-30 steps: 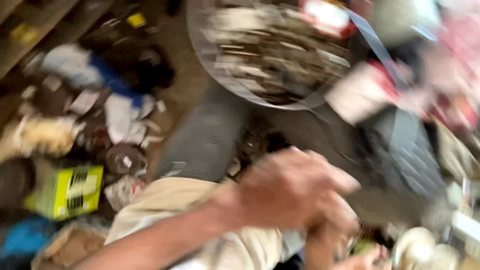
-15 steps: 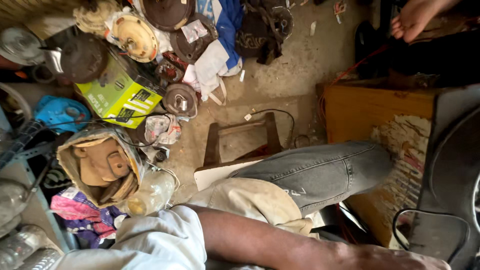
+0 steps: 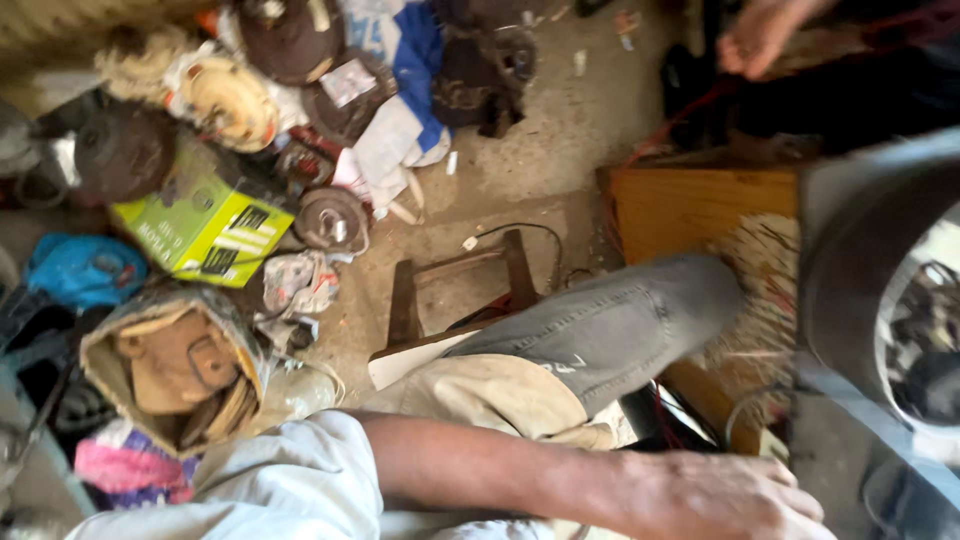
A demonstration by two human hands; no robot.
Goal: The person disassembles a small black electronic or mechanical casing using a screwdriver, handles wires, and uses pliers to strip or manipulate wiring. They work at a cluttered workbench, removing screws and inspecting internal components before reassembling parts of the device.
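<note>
One hand (image 3: 725,495), veined and bare, is seen at the bottom edge of the view with its fingers spread loosely and nothing gripped; which of the person's hands it is cannot be told, and no second hand of theirs is shown. Nearest to it, a large dark round fan housing (image 3: 865,260) of smooth curved metal is seen at the right edge, its open face turned toward the right. One grey-trousered knee (image 3: 610,325) is stretched toward the right over a small wooden stool (image 3: 455,285), and one glossy green cardboard box (image 3: 205,228) lies among rusty motor parts on the gritty concrete floor (image 3: 560,130), while another person's hand (image 3: 755,35) is seen at the top edge.
</note>
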